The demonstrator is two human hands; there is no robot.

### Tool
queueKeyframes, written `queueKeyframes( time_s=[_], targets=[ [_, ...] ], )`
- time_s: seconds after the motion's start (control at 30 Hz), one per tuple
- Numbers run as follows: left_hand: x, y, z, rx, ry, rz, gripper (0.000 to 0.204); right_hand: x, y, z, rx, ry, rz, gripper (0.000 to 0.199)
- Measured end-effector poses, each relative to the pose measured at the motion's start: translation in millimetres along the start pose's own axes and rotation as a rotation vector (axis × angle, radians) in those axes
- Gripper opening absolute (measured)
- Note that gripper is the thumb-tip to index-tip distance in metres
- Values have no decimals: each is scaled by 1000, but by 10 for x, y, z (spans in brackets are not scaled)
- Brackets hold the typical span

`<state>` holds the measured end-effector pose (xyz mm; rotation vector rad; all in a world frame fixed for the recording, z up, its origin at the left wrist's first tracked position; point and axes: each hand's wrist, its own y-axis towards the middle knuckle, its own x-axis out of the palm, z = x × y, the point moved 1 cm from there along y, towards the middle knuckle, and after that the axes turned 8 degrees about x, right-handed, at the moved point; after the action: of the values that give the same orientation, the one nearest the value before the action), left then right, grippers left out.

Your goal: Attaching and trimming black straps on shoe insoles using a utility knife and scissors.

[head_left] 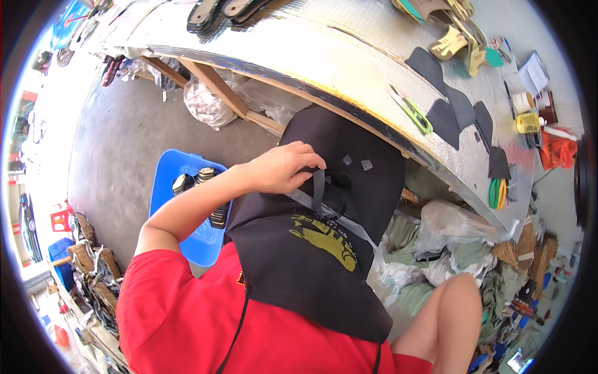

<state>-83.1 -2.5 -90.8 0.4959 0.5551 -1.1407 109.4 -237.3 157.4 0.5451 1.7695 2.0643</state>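
My left hand [288, 167] is above my lap, its fingers closed on a narrow dark grey strap [318, 192] that loops down onto my black apron [311, 299]. Another dark strap curls beside it on the apron. Two small grey scraps [366, 164] lie on the black cloth just beyond the hand. My right arm [451, 311] is bent at the lower right, and its hand does not show. To the left, a blue tub [163, 187] on the floor holds stacked black and cream pieces [218, 215], partly covered by my left forearm.
The workbench [299, 40] carries a green-handled cutter [412, 111], black cut pieces [460, 107], sandal parts [447, 42] and dark soles [233, 9]. Plastic bags [458, 224] crowd the floor at the right. A plastic-wrapped bundle [208, 103] sits beneath the bench.
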Motion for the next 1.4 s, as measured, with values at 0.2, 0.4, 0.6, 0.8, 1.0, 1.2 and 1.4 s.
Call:
queueKeyframes(
  time_s=[0.2, 0.4, 0.6, 0.8, 1.0, 1.2, 1.4],
  targets=[
    [282, -42, -65, 155, 290, -115, 25, -154, -915, 250, 750, -337, 72, 14],
    [63, 191, 19, 193, -32, 264, 10, 264, -2367, 329, 1494, -344, -748, 49],
    [-281, 437, 401, -96, -992, 134, 16, 481, -2174, 673, 1610, -226, -528, 56],
    [-431, 587, 491, -86, -903, 7, 19, 449, -2017, 940, 1492, -232, -398, 21],
    [-260, 501, 73, -151, -599, -190, 23, -269, -1750, 964, 1101, -956, 220, 23],
    [-235, 198, -272, -303, -500, -226, 19, -1634, -1767, 728, 1254, -883, 694, 20],
    [-484, 211, -319, -337, -519, -353, 22, -2886, -2168, 113, 1329, -1122, 850, 12]
  ],
)
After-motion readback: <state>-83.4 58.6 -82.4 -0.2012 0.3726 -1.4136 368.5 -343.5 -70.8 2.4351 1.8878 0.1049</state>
